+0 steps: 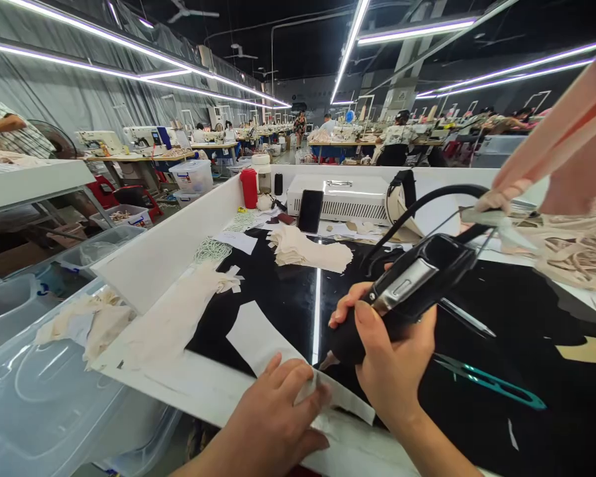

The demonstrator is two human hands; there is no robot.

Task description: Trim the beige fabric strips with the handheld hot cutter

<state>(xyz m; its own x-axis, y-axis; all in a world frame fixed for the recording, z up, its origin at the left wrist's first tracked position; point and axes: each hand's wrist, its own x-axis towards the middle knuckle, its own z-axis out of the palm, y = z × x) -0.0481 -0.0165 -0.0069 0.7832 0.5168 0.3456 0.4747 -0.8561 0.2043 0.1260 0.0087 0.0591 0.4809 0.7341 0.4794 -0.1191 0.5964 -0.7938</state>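
Observation:
My right hand [400, 358] is wrapped round a corded black hand tool with a silver panel [407, 285]; its exact kind I cannot make out. The tool tilts down to the left, its lower end close to a curved white piece [261, 334] near the table's front edge. On the lower part of that piece rests my left hand [283, 411], fingers spread and pressing down, holding nothing. Strips of pink fabric [556, 146] hang at the tool's upper end. Right of my right hand lie a pen [467, 317] and teal-handled scissors [501, 384].
Cream cut pieces are stacked [308, 248] mid-table, with more cream fabric [179, 318] at left. A phone [310, 211] leans on a white metal box [347, 195]. Beige fabric [583, 245] is heaped at right. Clear plastic bins [74, 404] stand left; people work at sewing machines beyond.

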